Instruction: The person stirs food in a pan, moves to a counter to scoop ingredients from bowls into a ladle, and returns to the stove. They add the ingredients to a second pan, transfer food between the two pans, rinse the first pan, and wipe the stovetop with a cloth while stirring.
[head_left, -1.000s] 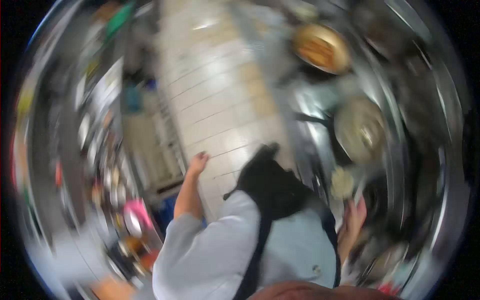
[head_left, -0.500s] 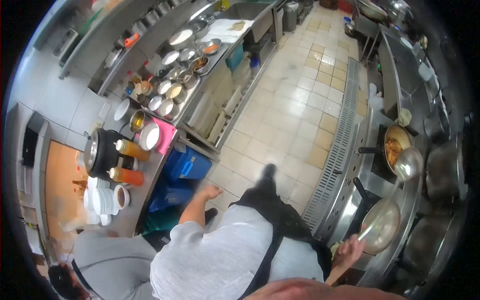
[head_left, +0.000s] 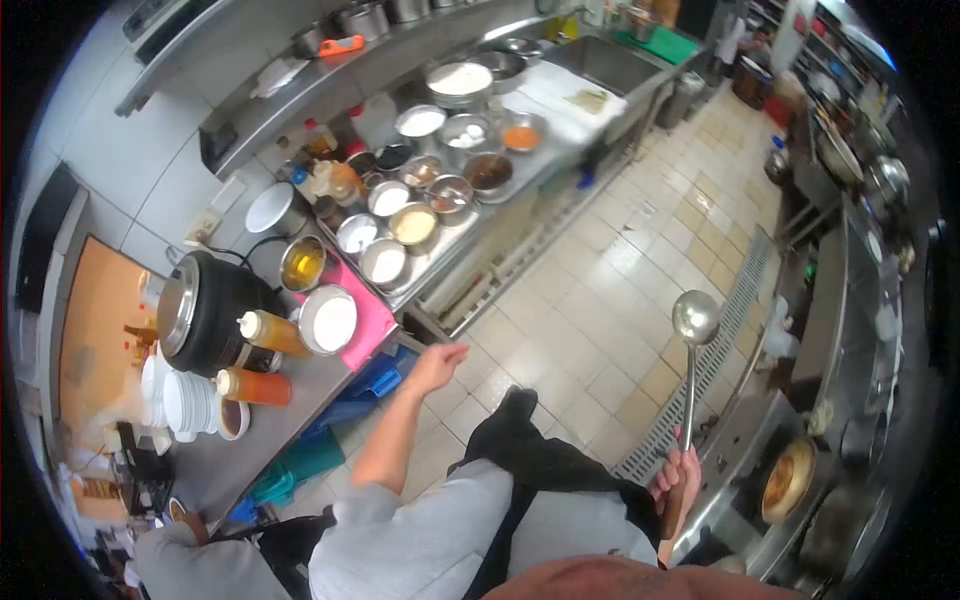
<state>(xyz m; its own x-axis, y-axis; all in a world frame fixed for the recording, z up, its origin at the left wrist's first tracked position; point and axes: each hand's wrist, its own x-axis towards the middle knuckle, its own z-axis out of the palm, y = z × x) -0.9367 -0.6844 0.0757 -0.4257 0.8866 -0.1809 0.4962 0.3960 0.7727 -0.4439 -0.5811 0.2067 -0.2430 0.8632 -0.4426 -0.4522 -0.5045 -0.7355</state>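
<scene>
My right hand [head_left: 680, 478] grips a ladle [head_left: 690, 385] by its handle, and the metal bowl is held up over the floor beside the stove. My left hand [head_left: 438, 367] hangs in the air near the counter's edge, its fingers curled together with nothing visible in them. Closest to it lie a pink cloth [head_left: 372, 325] and, on that cloth, a metal bowl of white contents [head_left: 328, 320]. On the stove at the right, a pan [head_left: 788, 482] with browned food sits well apart from my right hand.
Metal bowls of ingredients, including a brown sauce [head_left: 488, 172], crowd the left counter. Squeeze bottles [head_left: 262, 388], stacked white dishes [head_left: 190, 400] and a black pot [head_left: 215, 315] stand nearer. A co-worker's grey sleeve [head_left: 205, 565] is at lower left. A floor grate [head_left: 735, 325] runs beside the stove.
The ladle has swung away from the pans on the stove and now points forward over the floor. My view has turned toward the left counter. My left hand is slightly higher.
</scene>
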